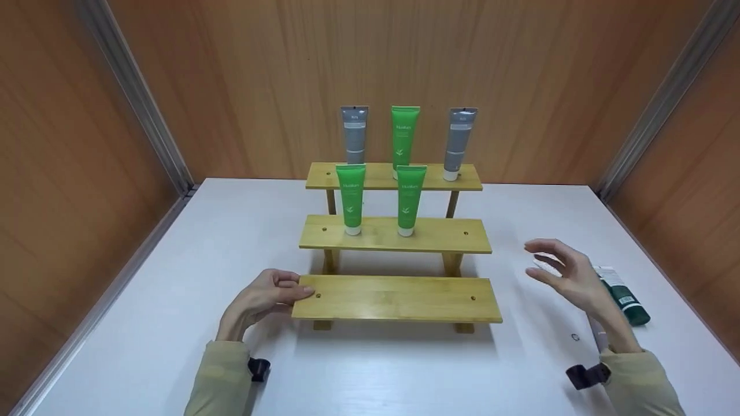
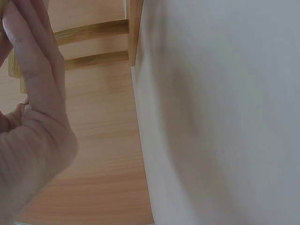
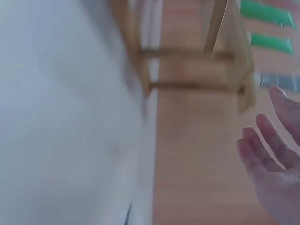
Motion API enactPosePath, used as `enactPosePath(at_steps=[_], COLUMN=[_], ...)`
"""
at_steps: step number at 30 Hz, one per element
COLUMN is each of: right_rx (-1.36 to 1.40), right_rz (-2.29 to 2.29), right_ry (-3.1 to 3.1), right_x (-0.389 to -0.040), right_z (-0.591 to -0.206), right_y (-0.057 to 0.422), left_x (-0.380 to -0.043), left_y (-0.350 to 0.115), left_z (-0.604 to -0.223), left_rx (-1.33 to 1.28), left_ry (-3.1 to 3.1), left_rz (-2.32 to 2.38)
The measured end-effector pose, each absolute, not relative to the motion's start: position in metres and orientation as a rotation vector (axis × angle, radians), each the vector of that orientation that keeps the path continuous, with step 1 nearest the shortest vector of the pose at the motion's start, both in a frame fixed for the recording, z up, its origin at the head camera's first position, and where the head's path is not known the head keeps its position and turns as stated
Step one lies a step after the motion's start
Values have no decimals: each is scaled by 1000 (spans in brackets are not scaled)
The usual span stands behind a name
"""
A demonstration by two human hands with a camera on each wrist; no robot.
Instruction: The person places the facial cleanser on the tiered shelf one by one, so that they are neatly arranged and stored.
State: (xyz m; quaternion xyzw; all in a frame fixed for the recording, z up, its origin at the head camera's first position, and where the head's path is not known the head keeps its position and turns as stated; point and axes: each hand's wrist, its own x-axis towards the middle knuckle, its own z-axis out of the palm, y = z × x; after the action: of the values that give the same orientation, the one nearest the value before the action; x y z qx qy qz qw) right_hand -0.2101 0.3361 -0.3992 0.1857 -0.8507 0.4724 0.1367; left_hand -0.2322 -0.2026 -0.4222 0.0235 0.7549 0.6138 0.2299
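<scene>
A three-step bamboo display stand point(image 1: 396, 299) occupies the middle of the white table. My left hand point(image 1: 261, 297) grips the left end of its lowest step, thumb on top and fingers at the edge. Two green squeeze tubes point(image 1: 411, 196) stand cap-down on the middle step. On the top step, another green tube point(image 1: 405, 130) stands between two grey tubes point(image 1: 460, 136). My right hand point(image 1: 572, 280) is held in the air right of the stand, fingers loosely curved and apart from the thumb, holding nothing. The right wrist view shows that hand point(image 3: 276, 159) beside the stand's steps.
A dark green tube point(image 1: 629, 301) lies on the table at the right, partly behind my right forearm. A grey item point(image 1: 598, 335) beside it is mostly hidden. Wood-grain panels point(image 1: 243, 86) enclose the table at the back and both sides.
</scene>
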Motion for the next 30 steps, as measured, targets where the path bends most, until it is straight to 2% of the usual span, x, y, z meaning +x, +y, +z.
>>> enactPosePath(at_steps=[6,13,30], right_rx=[443,338,170], right_rz=[1263,1248,968], right_ry=[-2533,-2646,-2920], right_x=[-197,-190,-199], right_z=[-417,-432,-441], right_y=[391,423,428], left_x=[-232,-232,-232], left_y=[-202,-202,-202], left_z=[-422,-422,-421], left_rx=[45,57,111], left_ry=[2095,2097,2080], left_rz=[1674,1686,1680])
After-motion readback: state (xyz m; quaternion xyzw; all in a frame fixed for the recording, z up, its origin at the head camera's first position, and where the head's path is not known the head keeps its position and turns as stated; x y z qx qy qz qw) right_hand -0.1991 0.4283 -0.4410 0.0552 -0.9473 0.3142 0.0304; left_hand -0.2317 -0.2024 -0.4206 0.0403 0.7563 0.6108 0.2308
